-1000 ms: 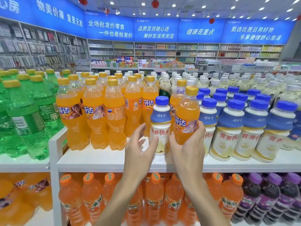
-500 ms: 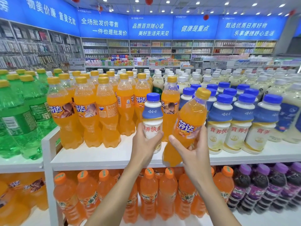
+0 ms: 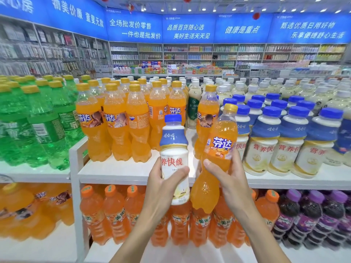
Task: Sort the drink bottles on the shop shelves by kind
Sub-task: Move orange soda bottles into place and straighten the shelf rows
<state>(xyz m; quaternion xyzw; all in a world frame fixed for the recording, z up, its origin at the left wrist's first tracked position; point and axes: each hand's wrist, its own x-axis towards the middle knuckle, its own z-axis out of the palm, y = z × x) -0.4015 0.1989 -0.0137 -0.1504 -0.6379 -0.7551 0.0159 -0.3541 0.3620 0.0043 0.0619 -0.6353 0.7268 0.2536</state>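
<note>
Orange soda bottle (image 3: 218, 149) sits tilted in the grip of my right hand (image 3: 231, 179) at frame centre, while my left hand (image 3: 161, 185) clasps the blue-capped milk bottle (image 3: 173, 147) upright beside it.

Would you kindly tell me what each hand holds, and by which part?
The left hand grips the blue-capped milk bottle round its lower body; the right hand grips the orange soda bottle at its waist.

Milk btl (image 3: 174, 164): white, blue cap, upright. Fanta btl (image 3: 217, 149): orange, yellow cap, top tilted right, just beside it.
</note>
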